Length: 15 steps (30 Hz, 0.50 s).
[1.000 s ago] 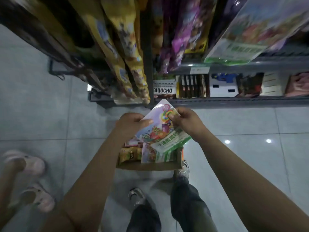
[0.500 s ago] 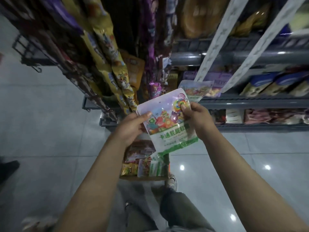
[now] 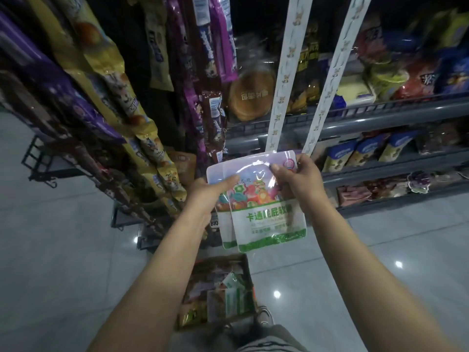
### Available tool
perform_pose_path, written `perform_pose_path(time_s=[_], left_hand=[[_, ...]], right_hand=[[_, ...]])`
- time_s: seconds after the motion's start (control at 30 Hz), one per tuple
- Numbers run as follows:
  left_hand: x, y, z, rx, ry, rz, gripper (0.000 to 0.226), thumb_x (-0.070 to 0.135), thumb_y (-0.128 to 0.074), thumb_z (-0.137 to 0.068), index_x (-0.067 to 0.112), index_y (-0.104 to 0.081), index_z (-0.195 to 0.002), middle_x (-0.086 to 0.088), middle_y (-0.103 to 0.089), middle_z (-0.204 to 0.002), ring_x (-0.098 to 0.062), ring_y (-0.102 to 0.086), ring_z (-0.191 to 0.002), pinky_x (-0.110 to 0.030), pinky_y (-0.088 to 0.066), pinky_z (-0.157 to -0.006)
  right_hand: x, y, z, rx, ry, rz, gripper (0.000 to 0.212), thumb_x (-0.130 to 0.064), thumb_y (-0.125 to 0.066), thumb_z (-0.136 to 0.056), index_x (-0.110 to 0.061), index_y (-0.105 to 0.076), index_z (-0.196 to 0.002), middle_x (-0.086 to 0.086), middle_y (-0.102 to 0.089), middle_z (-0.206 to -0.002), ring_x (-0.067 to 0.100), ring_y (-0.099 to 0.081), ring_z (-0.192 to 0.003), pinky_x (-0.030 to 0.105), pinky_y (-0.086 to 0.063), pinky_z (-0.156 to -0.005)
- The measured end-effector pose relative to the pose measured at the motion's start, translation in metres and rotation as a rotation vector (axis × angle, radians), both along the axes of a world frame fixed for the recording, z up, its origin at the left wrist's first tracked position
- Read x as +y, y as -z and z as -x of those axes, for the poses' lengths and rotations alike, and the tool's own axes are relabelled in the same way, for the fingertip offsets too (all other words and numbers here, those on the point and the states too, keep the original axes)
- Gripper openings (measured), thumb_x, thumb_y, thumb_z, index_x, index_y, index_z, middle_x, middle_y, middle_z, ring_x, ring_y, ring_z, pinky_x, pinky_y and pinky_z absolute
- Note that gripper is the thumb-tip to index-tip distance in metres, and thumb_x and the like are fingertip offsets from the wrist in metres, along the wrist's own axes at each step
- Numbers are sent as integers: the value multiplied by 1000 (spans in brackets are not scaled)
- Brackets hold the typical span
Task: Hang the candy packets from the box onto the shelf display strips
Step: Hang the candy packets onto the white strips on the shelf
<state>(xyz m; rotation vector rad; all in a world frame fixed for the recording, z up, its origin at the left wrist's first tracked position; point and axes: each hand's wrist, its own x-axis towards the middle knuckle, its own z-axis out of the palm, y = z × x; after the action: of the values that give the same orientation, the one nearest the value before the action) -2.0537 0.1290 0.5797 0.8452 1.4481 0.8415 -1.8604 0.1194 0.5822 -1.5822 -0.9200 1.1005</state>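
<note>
I hold a candy packet [image 3: 264,219], white with cartoon fruit and a green bottom band, up in front of the shelf. My left hand [image 3: 208,190] pinches its upper left edge and my right hand [image 3: 295,180] pinches its upper right corner. A second like packet [image 3: 224,224] peeks out behind it on the left. The packet's top edge sits at the lower end of the left white display strip [image 3: 283,80]. A second display strip [image 3: 335,72] hangs to its right. The cardboard box [image 3: 247,280] with several more packets lies on the floor below my arms.
Long hanging rows of yellow and purple snack bags [image 3: 121,102] fill the left. Grey metal shelves [image 3: 380,118] with bread and snack bags stand behind the strips. Glossy grey floor tiles [image 3: 50,237] spread around. My shoe [image 3: 265,317] is beside the box.
Both hands have raised the packet from above the box up to the lower end of the display strips, and my view has tilted up toward the shelves.
</note>
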Motion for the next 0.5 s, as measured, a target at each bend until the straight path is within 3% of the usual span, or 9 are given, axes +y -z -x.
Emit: perform_pose_path(time_s=[0.1,0.17,0.27,0.37,0.5], left_hand=[[9,-3,2,-36,6,13,114,70,-82,-19,9,-63,-113,-8,-73,-99,-27,-70,-89,-46,-54,-89],[20,3,3,-31,0,20,126,74,-80,-16,8,-58,-121,-8,-72,-102,-26,-70,-90,-44,-54,-88],[26,-5,-4,-2,29,18,87,61,-82,-51,8,-58,-117,-8,-71,-102,-21,-70,-85,-34,-56,-76],[29,-3,-19,17,57,5,42,41,-75,-75,12,-63,-104,-3,-72,-90,-15,-69,-75,-27,-52,-66],[26,11,-45,11,176,-19,23,34,-71,-81,16,-67,-95,-3,-73,-86,-16,-70,-76,-30,-55,-73]], right_hand=[[-5,-8,-11,-61,90,-9,22,-18,-75,-78,-18,-57,-90,12,-68,-91,33,-68,-84,51,-57,-76],[-10,-14,-20,-85,129,-35,22,-18,-73,-80,-15,-58,-95,5,-67,-89,28,-67,-87,40,-58,-73],[-17,-18,-36,-90,96,-26,26,-17,-72,-81,-11,-60,-103,3,-68,-91,20,-68,-83,24,-55,-63],[-18,-13,-49,-85,64,3,23,-17,-72,-80,-12,-63,-101,7,-70,-91,23,-69,-83,35,-58,-69],[-15,9,-61,-167,118,-3,16,-16,-73,-79,-17,-64,-92,-1,-69,-84,22,-68,-84,39,-57,-74]])
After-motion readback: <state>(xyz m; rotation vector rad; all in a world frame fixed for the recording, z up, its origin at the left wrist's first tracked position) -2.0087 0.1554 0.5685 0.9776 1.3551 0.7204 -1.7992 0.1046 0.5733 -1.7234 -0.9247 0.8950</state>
